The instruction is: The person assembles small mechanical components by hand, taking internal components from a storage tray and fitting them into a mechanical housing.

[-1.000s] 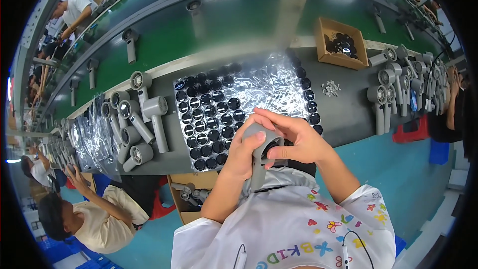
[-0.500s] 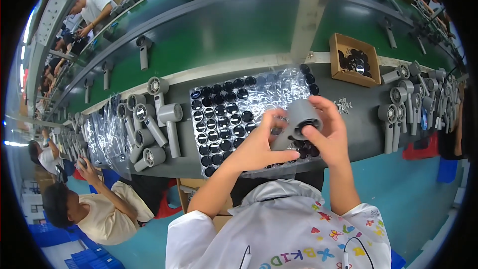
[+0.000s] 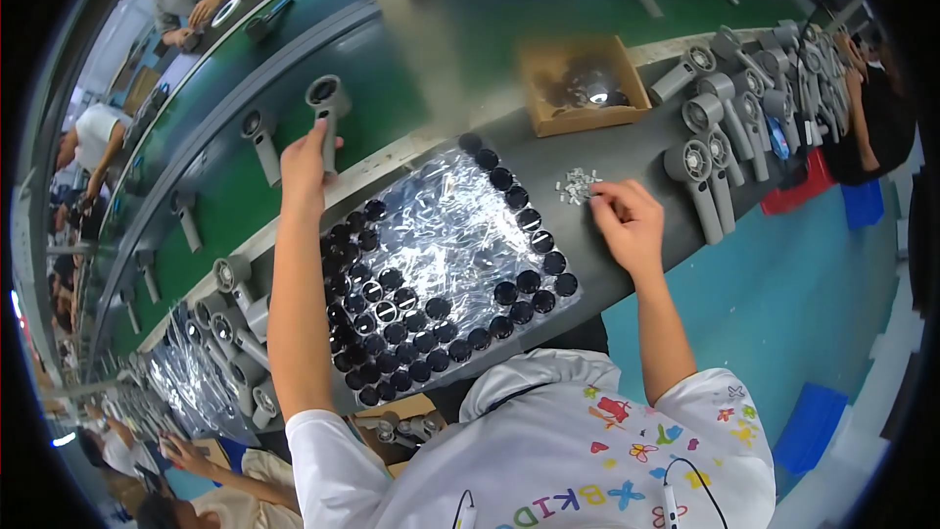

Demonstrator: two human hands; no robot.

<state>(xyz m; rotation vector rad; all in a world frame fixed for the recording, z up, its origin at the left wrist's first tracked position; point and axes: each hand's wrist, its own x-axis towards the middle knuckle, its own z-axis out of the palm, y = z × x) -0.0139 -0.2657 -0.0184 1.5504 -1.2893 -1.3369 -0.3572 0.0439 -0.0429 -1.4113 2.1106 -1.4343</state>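
Observation:
My left hand point(image 3: 304, 168) is stretched out over the green conveyor belt and closed round the handle of a grey handheld fan point(image 3: 329, 98), its round head pointing away from me. On the grey bench, my right hand point(image 3: 632, 222) has its thumb and fingertips pinched together at the edge of a small pile of tiny pale parts point(image 3: 576, 184). Whatever is between those fingertips is too small to make out. Between my arms lies a sheet of clear plastic wrap point(image 3: 441, 225) with many round black caps point(image 3: 478, 338) set in rows along its sides.
A cardboard box point(image 3: 587, 120) of black caps stands beyond the pile. More grey fans crowd the bench at right point(image 3: 703, 176) and left point(image 3: 230, 328). Another fan point(image 3: 260, 147) lies on the conveyor belt point(image 3: 411, 118). A metal post rises at the bench's far edge. Co-workers sit nearby.
My hands have parted. The left carried the fan from above the caps out over the belt; the right let go of it and moved to the small parts. The view has turned.

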